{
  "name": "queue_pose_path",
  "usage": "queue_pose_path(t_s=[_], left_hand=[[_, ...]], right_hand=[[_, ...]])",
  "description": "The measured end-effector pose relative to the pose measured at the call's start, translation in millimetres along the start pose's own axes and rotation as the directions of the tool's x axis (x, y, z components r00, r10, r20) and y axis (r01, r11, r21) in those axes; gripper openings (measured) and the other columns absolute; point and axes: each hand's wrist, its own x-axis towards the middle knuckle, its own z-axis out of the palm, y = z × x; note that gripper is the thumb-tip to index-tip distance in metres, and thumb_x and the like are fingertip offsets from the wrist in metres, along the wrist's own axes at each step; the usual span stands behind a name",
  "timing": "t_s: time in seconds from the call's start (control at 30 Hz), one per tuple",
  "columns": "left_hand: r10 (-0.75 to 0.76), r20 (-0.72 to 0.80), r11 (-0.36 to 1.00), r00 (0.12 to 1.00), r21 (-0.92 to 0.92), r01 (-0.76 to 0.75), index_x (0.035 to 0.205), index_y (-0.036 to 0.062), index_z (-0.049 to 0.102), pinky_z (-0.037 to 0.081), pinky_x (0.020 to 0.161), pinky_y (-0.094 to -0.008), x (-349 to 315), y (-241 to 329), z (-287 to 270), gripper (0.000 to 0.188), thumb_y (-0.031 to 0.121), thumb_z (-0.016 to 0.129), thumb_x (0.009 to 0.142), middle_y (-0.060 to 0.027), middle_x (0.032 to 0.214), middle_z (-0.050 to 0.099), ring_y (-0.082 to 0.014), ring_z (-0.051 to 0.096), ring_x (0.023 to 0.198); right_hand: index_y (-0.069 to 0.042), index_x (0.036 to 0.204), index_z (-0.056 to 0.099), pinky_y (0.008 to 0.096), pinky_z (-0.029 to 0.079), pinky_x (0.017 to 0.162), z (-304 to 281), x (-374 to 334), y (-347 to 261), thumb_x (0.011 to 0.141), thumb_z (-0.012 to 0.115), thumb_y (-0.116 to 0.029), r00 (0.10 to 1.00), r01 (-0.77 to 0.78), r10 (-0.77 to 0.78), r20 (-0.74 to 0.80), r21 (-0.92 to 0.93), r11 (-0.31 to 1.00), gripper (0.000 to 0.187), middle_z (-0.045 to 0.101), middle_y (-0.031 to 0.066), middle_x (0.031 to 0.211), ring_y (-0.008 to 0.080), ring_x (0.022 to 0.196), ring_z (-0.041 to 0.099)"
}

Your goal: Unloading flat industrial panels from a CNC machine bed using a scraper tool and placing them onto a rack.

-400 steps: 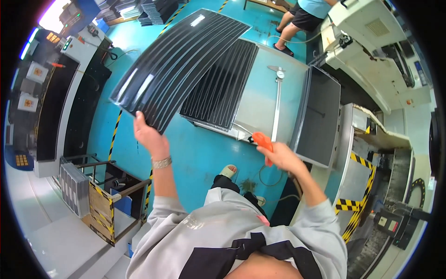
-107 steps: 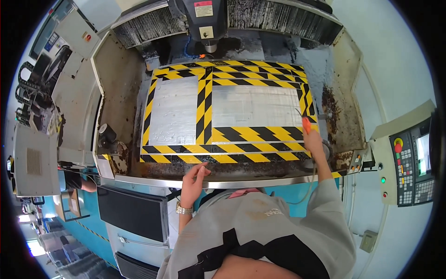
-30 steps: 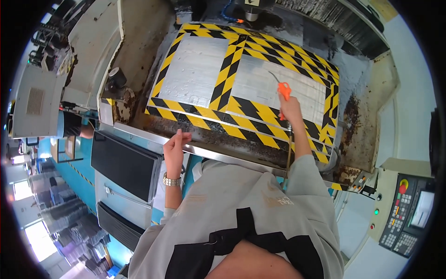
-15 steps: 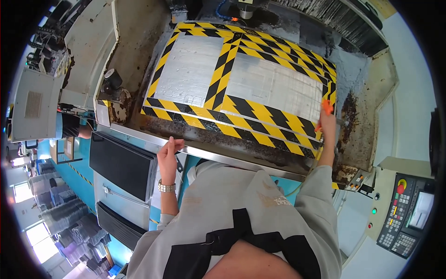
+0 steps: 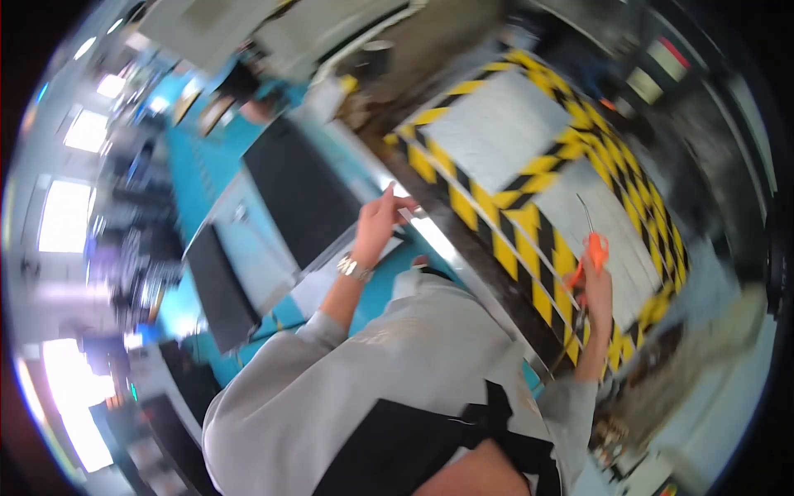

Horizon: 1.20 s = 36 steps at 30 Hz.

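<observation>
My right hand grips orange-handled scissors, their thin blades pointing up over the grey plate framed and crossed by yellow-and-black striped tape. The plate lies inside a machine bed. My left hand, with a watch at the wrist, hovers by the machine's front rail, fingers loosely curled and holding nothing I can see. The whole picture is blurred by motion.
A dark cabinet door and grey panels stand to the left of the machine above a teal floor. Dirty machine walls surround the plate at right. Bright windows glare at far left.
The view has swung hard, tilting the machine to the upper right. My right hand with the scissors now sits over the plate's near right part. My left hand rose slightly near the rail.
</observation>
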Motion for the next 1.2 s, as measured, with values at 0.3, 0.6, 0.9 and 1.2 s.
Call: queue_pose_path(t_s=[0.3,0.6,0.9,1.2], left_hand=[[-0.183,-0.187,0.595,0.965,-0.802,-0.042,0.072,0.0156,0.043,0.016,0.041,-0.0249,-13.1,-42.7,-156.5,0.042,0.038,0.049,0.107,0.0065,0.059,0.026,-0.0069,0.022,0.046],[-0.236,-0.656,0.951,0.717,-0.309,0.03,0.1,0.0033,0.065,0.038,0.05,-0.0276,-27.6,-126.4,-184.7,0.03,0.03,0.054,0.104,0.0002,0.071,0.05,-0.0116,0.045,0.058],[0.054,-0.836,0.63,0.546,0.453,0.631,0.128,-0.0093,0.052,0.043,0.102,-0.0548,-31.5,-152.8,-176.3,0.091,0.06,0.08,0.075,-0.0321,0.129,0.049,-0.0494,0.047,0.12],[-0.044,-0.859,0.679,0.51,0.349,0.646,0.137,-0.0106,0.045,0.044,0.103,-0.0564,-26.5,-130.4,-174.1,0.115,0.072,0.081,0.066,-0.0332,0.134,0.046,-0.0502,0.045,0.126]], right_hand=[[0.001,0.102,0.067,0.0397,0.05,0.064,139.7,-134.2,-135.1,0.097,0.064,-0.036,0.603,0.57,-0.269,0.751,-0.17,0.804,0.037,0.066,0.0102,0.068,0.0244,0.062,0.066],[0.001,0.1,0.065,0.0478,0.051,0.064,192.9,-131.2,-148.5,0.098,0.062,-0.038,0.558,0.768,-0.307,0.771,-0.34,0.543,0.039,0.067,0.0201,0.071,0.0411,0.069,0.067],[0.002,0.087,0.062,0.0519,0.052,0.061,255.9,-124.5,-178.6,0.099,0.059,-0.04,0.538,0.836,-0.485,0.689,-0.361,0.414,0.044,0.065,0.0243,0.069,0.0438,0.066,0.066],[0.004,0.094,0.066,0.0515,0.053,0.066,325.5,-62.7,-208.8,0.101,0.055,-0.044,0.588,0.808,-0.463,0.663,-0.451,0.379,0.05,0.067,0.0264,0.074,0.0458,0.074,0.067]])
